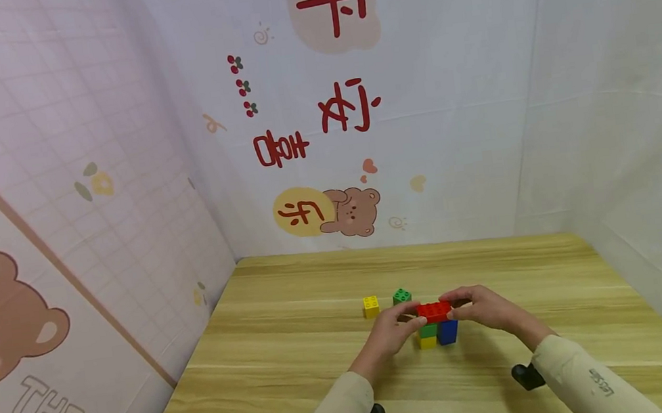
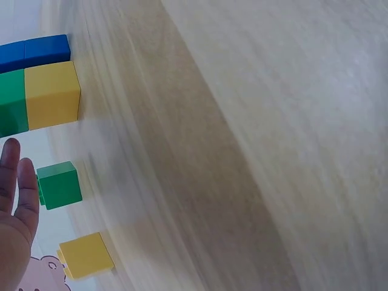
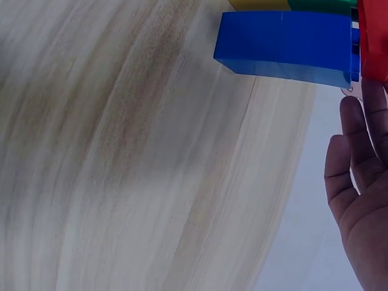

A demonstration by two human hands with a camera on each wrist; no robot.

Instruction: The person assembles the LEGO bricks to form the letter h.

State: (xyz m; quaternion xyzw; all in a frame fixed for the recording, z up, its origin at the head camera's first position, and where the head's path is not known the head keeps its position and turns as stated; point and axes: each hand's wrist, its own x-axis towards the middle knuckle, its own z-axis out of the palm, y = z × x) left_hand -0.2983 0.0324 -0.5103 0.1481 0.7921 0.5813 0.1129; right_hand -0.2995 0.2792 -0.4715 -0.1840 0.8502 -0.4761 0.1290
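Observation:
Both hands grip a red brick by its ends, the left hand at one end and the right hand at the other. The red brick lies flat across two short columns standing side by side. One column is a green brick on a yellow brick. The other is a blue column, with a seam across it in the left wrist view. Blue studs show right at the underside of the red brick in the right wrist view.
Behind the left hand, a loose yellow brick and a loose green brick stand on the wooden table. Printed cloth walls rise along the table's back and sides. Black wrist devices hang below the sleeves.

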